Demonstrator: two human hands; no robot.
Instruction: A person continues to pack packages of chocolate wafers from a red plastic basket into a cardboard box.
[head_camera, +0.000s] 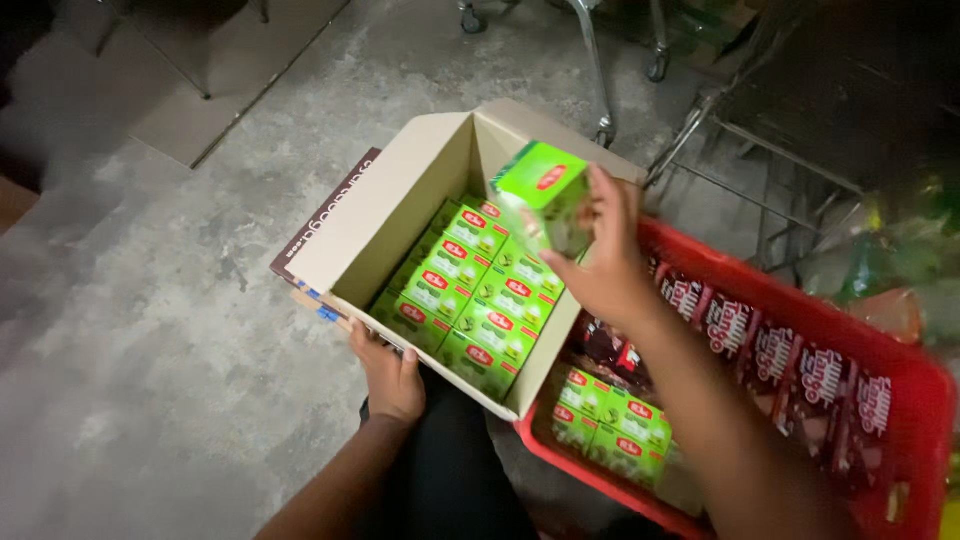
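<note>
my right hand (605, 265) grasps a green carton (545, 195) above the cardboard box (400, 190); my left hand (390, 375) grips the box's underside at 6 o'clock; red crate (900, 400) at 3 o'clock.

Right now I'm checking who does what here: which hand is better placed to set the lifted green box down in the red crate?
Probably the right hand: it holds the green box beside the red crate. The left hand grips the carton.
</note>
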